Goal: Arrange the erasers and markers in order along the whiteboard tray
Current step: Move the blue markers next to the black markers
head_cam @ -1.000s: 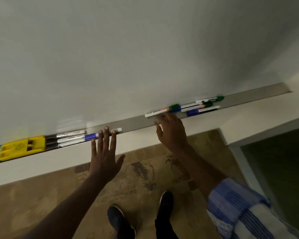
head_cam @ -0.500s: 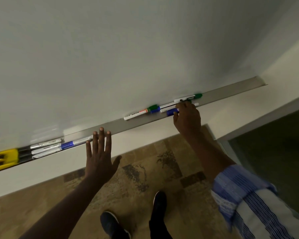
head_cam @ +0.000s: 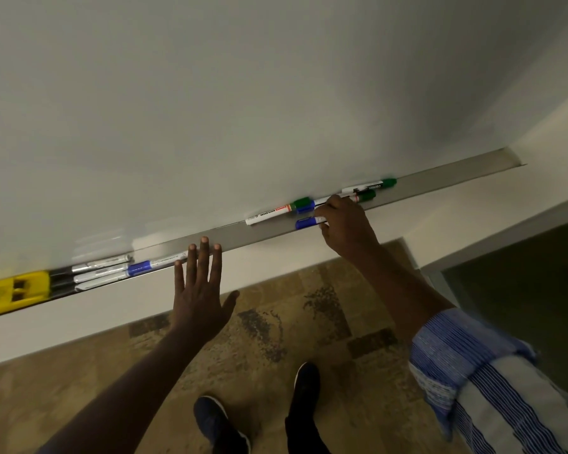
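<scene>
A long metal tray (head_cam: 440, 180) runs under the whiteboard. A yellow eraser (head_cam: 14, 291) lies at its left end, with three black-capped markers (head_cam: 92, 273) and a blue-capped marker (head_cam: 154, 263) beside it. My left hand (head_cam: 200, 290) is flat and open, fingertips at the tray's front lip by that blue-capped marker. Further right lie a green-capped marker (head_cam: 276, 213), two more green-capped ones (head_cam: 371, 188) and two blue-capped ones. My right hand (head_cam: 345, 224) has its fingers closed around the front blue-capped marker (head_cam: 307, 222); its barrel is hidden under the fingers.
The whiteboard (head_cam: 243, 93) fills the upper view. A pale ledge (head_cam: 112, 306) runs below the tray. A patterned brown floor (head_cam: 259, 339) and my two shoes (head_cam: 217, 421) are beneath. A dark opening with a frame (head_cam: 505, 290) is on the right.
My right hand moved from the red-labelled marker rightward to the blue-capped marker at the tray's front and closed on it. The view shifted right, so the blue eraser left the frame.
</scene>
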A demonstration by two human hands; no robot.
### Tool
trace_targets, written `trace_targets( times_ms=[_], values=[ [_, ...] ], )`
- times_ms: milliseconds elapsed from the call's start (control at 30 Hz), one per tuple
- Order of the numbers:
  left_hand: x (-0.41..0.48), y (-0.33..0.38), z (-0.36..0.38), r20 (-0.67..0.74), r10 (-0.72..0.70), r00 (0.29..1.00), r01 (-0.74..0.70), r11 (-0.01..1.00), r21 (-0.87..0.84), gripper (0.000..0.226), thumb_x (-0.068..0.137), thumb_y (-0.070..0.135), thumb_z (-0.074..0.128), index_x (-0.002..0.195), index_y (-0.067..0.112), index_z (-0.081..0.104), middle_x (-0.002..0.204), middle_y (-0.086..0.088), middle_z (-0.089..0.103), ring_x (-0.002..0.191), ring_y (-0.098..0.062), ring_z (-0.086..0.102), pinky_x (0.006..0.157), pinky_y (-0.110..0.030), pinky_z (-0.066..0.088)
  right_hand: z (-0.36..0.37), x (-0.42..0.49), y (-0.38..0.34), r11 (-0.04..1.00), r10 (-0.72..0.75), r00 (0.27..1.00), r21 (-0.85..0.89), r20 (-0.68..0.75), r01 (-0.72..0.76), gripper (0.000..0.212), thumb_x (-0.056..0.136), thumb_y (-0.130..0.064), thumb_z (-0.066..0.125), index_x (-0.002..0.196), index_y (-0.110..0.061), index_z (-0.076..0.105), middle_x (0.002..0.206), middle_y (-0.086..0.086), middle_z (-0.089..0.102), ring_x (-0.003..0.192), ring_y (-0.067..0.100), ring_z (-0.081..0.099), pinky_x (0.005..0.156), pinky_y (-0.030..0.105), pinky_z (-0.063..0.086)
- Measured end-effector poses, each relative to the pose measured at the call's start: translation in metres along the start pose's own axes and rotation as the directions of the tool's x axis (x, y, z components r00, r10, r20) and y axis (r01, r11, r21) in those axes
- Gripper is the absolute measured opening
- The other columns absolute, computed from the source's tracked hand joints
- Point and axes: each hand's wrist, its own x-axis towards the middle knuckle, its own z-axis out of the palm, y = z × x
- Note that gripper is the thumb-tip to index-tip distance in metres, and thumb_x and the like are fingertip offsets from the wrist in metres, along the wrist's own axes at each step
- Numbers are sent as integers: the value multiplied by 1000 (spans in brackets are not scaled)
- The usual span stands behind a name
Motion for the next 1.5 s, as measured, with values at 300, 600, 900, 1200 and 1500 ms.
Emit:
trace_targets(
  times_ms=[300, 600, 900, 1200, 1500],
  values=[
    [-5, -10, -3, 1, 21, 1000, -21, 1000, -10, 95, 94, 64, 41, 160, 13, -4, 167, -13, -15, 155, -33, -11, 124, -58, 9, 6, 8, -33, 997, -73, 996, -21, 41, 74, 24, 77, -9, 78, 99, -13, 69, 97, 9, 66, 88, 31, 61, 74, 40, 49],
    [-31, -55, -9, -3, -83, 997, 83, 996, -23, 94, 94, 65, 35, 160, 14, -8, 167, -13, -15, 155, -32, -11, 124, -58, 11, 17, 21, -88, 971, -233, 972, 58, 28, 231, 24, 83, -12, 74, 107, -7, 74, 97, 11, 65, 82, 33, 64, 74, 46, 54],
    [-63, -108, -13, 10, -265, 964, 265, 964, -17, 97, 95, 63, 41, 159, 10, -11, 166, -14, -20, 153, -31, -18, 125, -55, 3, 42, 42, -202, 910, -401, 916, 102, -34, 402, 25, 81, -6, 68, 104, -14, 70, 86, 6, 63, 71, 30, 59, 63, 39, 49],
    [-71, -122, -11, 22, -286, 958, 287, 958, -30, 96, 96, 67, 33, 158, 11, -15, 165, -13, -24, 153, -31, -21, 125, -53, -2, 57, 49, -275, 903, -421, 904, 137, 79, 408, 26, 75, -13, 80, 98, -7, 68, 86, 15, 66, 76, 33, 61, 71, 38, 47],
    [-74, -124, -9, 18, -277, 961, 278, 959, -51, 94, 97, 66, 31, 158, 11, -15, 165, -12, -25, 152, -30, -22, 125, -53, -1, 72, 49, -288, 917, -395, 913, 105, 106, 384, 26, 79, -10, 75, 103, -4, 71, 93, 16, 67, 84, 35, 62, 76, 41, 48]
  ],
)
